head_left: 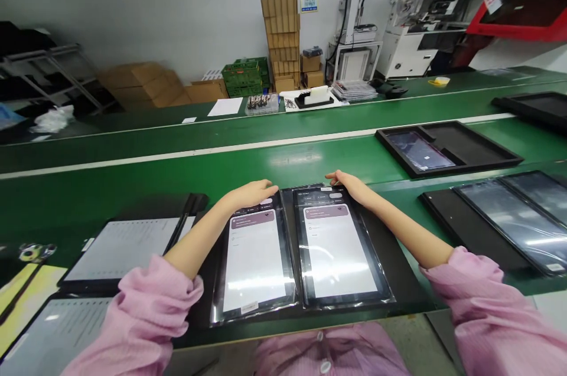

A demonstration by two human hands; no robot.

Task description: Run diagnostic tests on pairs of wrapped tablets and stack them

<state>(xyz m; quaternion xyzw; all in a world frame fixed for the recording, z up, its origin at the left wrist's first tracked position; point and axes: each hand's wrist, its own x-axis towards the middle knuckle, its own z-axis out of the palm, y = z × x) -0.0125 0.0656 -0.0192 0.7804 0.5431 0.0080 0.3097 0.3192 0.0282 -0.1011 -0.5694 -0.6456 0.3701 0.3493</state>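
Note:
Two lit tablets in clear film lie side by side on a black tray, both showing a white screen with a mauve banner. My left hand (252, 194) is at the top edge of the left tablet (257, 261), its fingers stretched out toward the upper right corner. At the upper right corner of the right tablet (339, 252) is my right hand (348, 185), fingers extended past the top edge and slightly apart. Neither hand lifts a tablet; whether the fingertips press on the edges is unclear. The black tray (396, 270) shows around them.
To the left lie more lit tablets (121, 249) and a yellow sheet (38, 290). On the right, a black tray (460, 228) bears dark tablets, and another tray (482, 149) with one tablet sits behind on the green conveyor (239, 160). Papers and boxes line the back.

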